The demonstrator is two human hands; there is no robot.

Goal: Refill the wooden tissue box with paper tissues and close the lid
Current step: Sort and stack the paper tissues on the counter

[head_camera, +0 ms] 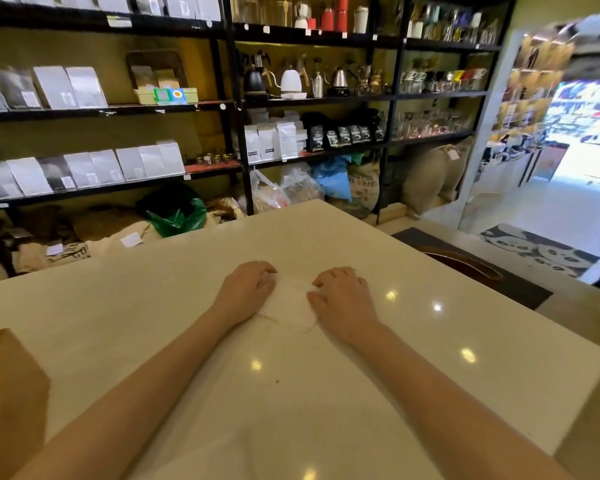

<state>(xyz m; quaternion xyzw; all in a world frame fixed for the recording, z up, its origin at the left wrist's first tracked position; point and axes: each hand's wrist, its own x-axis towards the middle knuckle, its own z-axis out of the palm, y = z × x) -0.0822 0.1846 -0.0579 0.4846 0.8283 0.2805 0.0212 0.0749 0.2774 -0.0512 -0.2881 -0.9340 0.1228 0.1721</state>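
While fingers curl, both hands point(246, 289) press tissues point(290, 301).

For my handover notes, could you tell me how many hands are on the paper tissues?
2: the left hand presses the left side of the paper tissues, the right hand the right side.

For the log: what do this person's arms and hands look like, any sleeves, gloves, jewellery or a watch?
Both forearms are bare right down to the bottom edge of the picture, so no sleeve shows. The left hand and the right hand wear no gloves. No watch, bracelet or ring is visible on either wrist or on the fingers that show. Nails look short and unpainted, though the picture is too soft to be sure.
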